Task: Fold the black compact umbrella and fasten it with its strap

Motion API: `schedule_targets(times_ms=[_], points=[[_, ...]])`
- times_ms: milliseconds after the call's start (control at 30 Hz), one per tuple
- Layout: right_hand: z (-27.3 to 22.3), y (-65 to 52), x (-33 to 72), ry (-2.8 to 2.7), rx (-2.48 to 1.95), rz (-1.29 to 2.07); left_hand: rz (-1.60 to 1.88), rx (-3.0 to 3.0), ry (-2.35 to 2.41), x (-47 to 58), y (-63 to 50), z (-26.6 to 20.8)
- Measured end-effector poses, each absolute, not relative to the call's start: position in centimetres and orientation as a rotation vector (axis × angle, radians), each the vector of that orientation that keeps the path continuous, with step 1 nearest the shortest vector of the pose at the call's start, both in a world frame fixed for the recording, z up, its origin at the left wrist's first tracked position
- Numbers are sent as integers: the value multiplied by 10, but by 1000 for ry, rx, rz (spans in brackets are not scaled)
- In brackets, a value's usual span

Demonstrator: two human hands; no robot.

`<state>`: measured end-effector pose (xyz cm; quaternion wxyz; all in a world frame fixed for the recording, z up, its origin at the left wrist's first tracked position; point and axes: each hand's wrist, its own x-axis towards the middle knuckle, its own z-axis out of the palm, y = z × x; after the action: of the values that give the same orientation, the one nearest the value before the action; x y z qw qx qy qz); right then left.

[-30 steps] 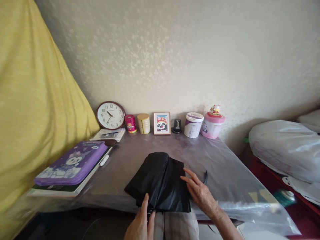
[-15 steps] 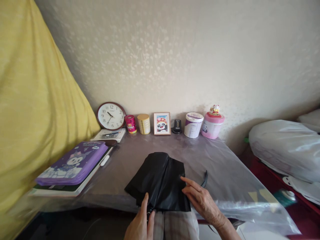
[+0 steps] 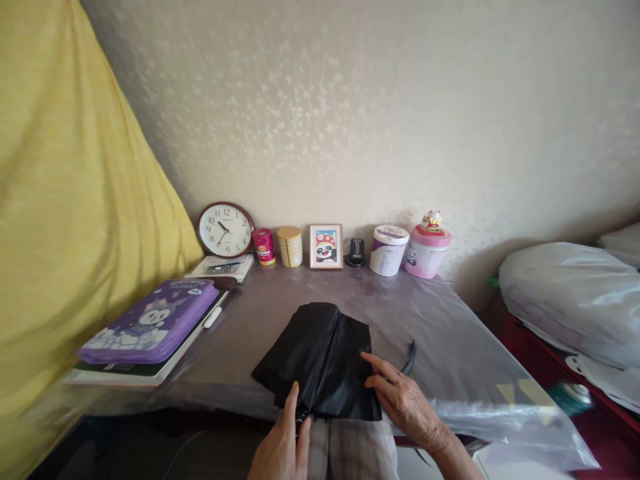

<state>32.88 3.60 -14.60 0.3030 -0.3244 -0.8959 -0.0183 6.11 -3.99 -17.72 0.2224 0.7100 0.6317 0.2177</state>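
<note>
A black folding umbrella lies at the near edge of the table, its loose canopy fabric spread in flat folds. My left hand is closed around the umbrella's dark handle end, thumb uppermost; the palm side is hidden. On the right, my right hand pinches the outer edge of the canopy between thumb and fingers. Just beyond that hand, a thin dark strap sticks up from the tabletop; whether it joins the umbrella is hidden.
Along the wall, on the plastic-covered table, stand a clock, cans, a framed panda picture and two tubs. A purple case rests on books at left. White bags bulge at right, beside a yellow curtain's opposite side.
The view has shifted very slightly, so the table items sit a little further right. Both hands keep their hold on the umbrella, with almost no visible movement.
</note>
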Motion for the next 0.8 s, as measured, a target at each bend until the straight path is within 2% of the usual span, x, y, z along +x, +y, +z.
schedule_targets(times_ms=[233, 433, 800], points=[[-146, 34, 331, -2306, -891, 124, 624, 1928, 1733, 63, -41, -172], [-144, 36, 328, -2308, -865, 140, 666, 1913, 1694, 61, -39, -179], [-81, 60, 273, -2136, -632, 66, 952, 1773, 1618, 61, -42, -172]])
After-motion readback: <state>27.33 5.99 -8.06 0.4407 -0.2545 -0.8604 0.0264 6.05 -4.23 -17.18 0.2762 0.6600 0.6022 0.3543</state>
